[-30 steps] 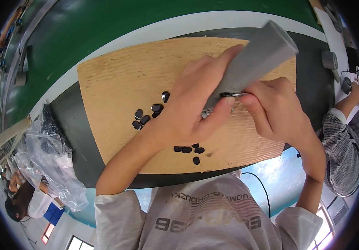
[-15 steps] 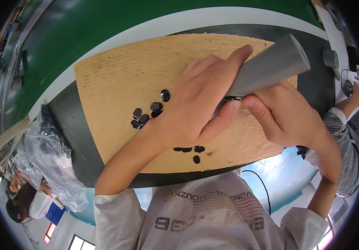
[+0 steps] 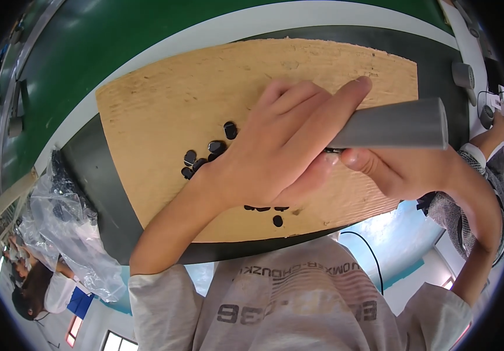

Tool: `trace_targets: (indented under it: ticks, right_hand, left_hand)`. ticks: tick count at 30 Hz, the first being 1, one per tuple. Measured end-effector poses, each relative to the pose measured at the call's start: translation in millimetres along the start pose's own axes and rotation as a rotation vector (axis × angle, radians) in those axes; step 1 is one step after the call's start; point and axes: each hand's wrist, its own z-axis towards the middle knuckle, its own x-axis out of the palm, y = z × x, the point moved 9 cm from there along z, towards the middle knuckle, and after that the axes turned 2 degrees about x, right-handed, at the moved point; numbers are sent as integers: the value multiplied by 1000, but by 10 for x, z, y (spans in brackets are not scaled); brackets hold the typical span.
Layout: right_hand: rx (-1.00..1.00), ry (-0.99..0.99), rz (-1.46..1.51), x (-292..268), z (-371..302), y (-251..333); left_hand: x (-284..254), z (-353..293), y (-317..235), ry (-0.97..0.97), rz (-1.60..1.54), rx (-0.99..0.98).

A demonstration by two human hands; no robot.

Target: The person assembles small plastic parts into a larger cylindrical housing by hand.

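A grey, smooth, tapered tube-shaped part [image 3: 398, 124] lies across my two hands, its wide end out to the right. My left hand [image 3: 290, 146] is closed round its narrower end, which the fingers mostly hide. My right hand [image 3: 401, 169] is under the part, closed against it, its fingers hidden behind it. The right thumb tip is beside a small dark piece [image 3: 334, 150] at the part's lower side, near the left thumb. Several small black oval pieces [image 3: 216, 147] lie to the left of my left hand, and another black oval piece [image 3: 278, 221] lies nearer to me.
A brown cardboard sheet [image 3: 164, 111] covers much of the dark table [image 3: 109, 175]. A clear plastic bag [image 3: 68, 234] hangs at the left edge. Another grey part [image 3: 463, 75] stands at the far right, close to another person's arm [image 3: 490, 137]. A black cable [image 3: 372, 257] hangs below.
The grey part's wide end has swung down and to the right, so it lies more level. My right hand and forearm have moved outward and lower, while the left hand has shifted little.
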Motion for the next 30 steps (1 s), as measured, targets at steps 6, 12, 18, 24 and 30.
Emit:
trace_targets:
  ticks: [6, 12, 18, 24, 30]
  right_hand:
    - [301, 219, 576, 171, -3, -161]
    - [334, 94, 363, 107, -55, -173]
    - [216, 20, 224, 68, -31, -116]
    - [336, 172, 200, 148, -36, -139]
    - [230, 4, 203, 150, -69, -148]
  left_hand:
    - [0, -33, 88, -4, -58, -42]
    - [0, -19, 28, -49, -49, -5]
    - [23, -13, -22, -41, 25, 20]
    - [20, -37, -17, -74, 83, 30]
    - [18, -25, -69, -152, 108, 52]
